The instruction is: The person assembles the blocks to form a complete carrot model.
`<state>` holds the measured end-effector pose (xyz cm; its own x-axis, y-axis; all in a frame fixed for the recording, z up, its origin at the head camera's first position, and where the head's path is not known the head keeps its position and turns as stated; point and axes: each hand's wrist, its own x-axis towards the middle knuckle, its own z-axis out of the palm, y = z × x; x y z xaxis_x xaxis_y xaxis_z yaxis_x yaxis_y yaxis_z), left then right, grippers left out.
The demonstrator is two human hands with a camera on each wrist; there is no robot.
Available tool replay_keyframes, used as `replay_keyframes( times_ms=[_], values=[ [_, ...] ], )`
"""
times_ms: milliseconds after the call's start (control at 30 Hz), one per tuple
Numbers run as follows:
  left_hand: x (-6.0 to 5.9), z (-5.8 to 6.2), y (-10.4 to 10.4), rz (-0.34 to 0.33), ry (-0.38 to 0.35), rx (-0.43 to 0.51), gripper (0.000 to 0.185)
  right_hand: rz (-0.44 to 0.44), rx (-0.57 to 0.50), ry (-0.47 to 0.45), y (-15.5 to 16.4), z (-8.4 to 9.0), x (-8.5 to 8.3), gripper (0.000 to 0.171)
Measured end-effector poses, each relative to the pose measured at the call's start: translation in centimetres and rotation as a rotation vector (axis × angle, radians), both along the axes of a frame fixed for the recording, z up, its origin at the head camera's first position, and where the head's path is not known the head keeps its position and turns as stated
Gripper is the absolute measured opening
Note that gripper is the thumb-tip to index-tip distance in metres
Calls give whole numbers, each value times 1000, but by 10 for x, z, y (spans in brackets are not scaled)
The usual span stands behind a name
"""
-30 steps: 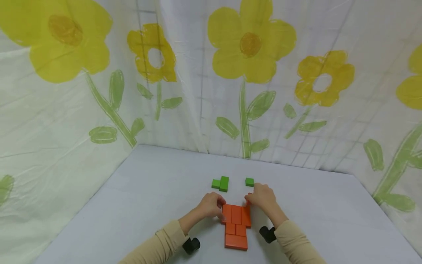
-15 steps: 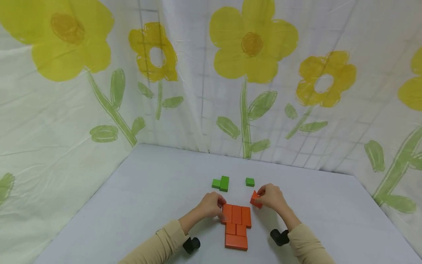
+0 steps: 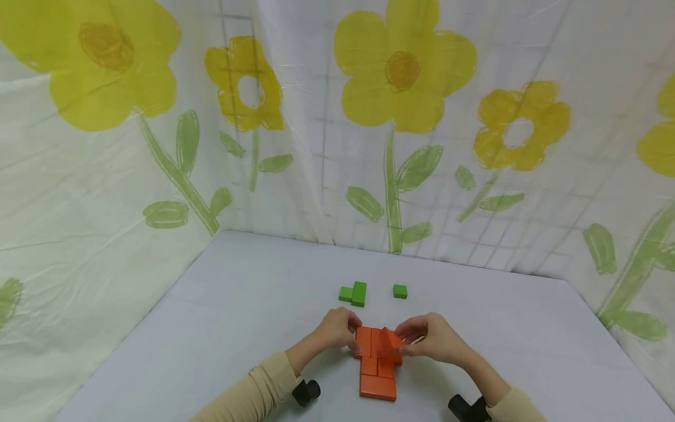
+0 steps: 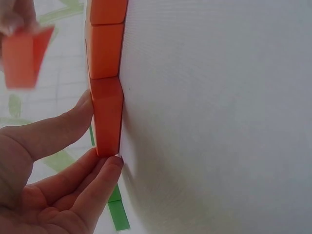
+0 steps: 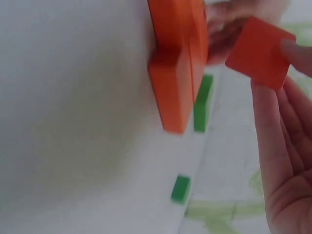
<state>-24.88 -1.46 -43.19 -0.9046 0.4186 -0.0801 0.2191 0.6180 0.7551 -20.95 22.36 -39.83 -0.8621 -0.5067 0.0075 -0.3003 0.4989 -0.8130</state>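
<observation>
Several orange blocks (image 3: 377, 387) lie together flat on the table, a wider row at the far end and a narrower part nearer. My left hand (image 3: 335, 328) holds the far left orange block (image 4: 107, 114) of that group, thumb along its side and fingertips at its far end. Over the group's right side, my right hand (image 3: 436, 340) pinches an orange wedge-shaped block (image 5: 261, 51) between thumb and fingers, raised off the table. It covers part of the far row in the head view.
Beyond the orange group, two green blocks (image 3: 358, 294) touch each other, and a smaller green block (image 3: 400, 291) lies apart to their right. The white table (image 3: 263, 275) ends at a flower-printed curtain (image 3: 306, 176). Black wrist cameras are strapped to both wrists.
The right hand has lifted the wedge-shaped block from beyond the group's right side, turned it, and brought it nearer, above the far row's right end. The left hand stays put.
</observation>
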Motion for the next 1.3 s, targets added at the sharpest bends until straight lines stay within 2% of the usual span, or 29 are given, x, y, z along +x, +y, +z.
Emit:
replay_keyframes(
  times_ms=[167,267,333,567,800,1300],
  values=[
    [0,2,0,1,-2,7,38,202,-62,-56,-13,-5,26,24],
    [1,2,-1,-4,12,11,38,273,-53,-53,-19,-11,36,23],
    [2,3,-1,-7,17,13,39,290,-28,-56,-23,-14,40,22],
    [2,2,-1,-12,15,15,39,275,62,-58,-33,-18,45,23],
    [1,0,-1,-18,25,12,38,273,156,37,-36,-18,45,22],
    [2,0,-1,-5,17,8,38,271,172,57,-37,-17,43,21]
  ],
)
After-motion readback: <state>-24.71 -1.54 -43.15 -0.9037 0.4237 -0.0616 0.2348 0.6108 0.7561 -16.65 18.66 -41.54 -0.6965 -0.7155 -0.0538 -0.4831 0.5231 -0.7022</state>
